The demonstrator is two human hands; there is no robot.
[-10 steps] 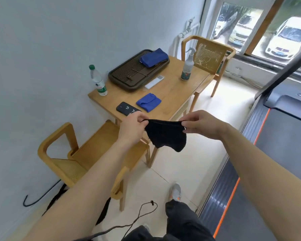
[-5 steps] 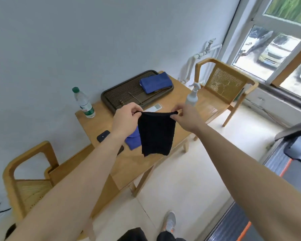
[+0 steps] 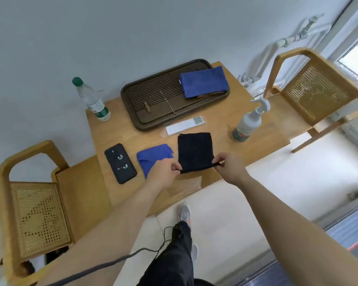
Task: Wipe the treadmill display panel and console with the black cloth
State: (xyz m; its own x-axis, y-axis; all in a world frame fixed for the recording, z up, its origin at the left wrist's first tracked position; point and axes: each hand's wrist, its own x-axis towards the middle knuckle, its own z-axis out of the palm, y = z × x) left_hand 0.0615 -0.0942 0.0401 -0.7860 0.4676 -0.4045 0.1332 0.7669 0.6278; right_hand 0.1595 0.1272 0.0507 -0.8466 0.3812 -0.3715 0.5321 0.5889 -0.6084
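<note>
The black cloth [image 3: 195,150] lies spread flat on the wooden table [image 3: 219,118], a little in from its near edge. My left hand [image 3: 163,174] pinches the cloth's near left corner. My right hand [image 3: 227,165] pinches its near right corner. Only the treadmill's edge [image 3: 351,240], with a blue and orange strip, shows at the lower right; its display panel and console are out of view.
On the table: a black phone [image 3: 120,163], a small blue cloth [image 3: 153,156], a white remote [image 3: 184,124], a spray bottle [image 3: 250,120], a water bottle [image 3: 92,101] and a dark tray [image 3: 145,120] holding a folded blue cloth [image 3: 204,81]. Wooden chairs stand left [image 3: 35,205] and right [image 3: 316,89].
The view turned away from the treadmill toward the table. Both hands lowered the hanging black cloth and laid it flat on the tabletop, still pinching its near corners.
</note>
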